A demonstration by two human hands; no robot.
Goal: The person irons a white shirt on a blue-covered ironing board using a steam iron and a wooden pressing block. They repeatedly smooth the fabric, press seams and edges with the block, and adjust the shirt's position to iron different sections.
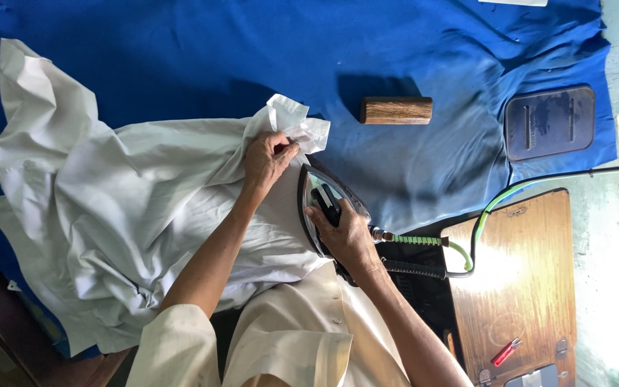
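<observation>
A crumpled white garment (109,208) lies spread over a blue cloth-covered table (202,50). My left hand (268,158) pinches a fold of the white garment near its upper right corner. My right hand (344,233) grips the black handle of a steam iron (317,204), which rests on the garment's edge just right of my left hand. A green and black hose (467,236) runs from the iron's rear to the right.
A short wooden block (395,110) lies on the blue cloth above the iron. A dark rectangular pad (549,122) sits at the upper right. A wooden board (521,287) with a red pen (506,352) stands at the lower right.
</observation>
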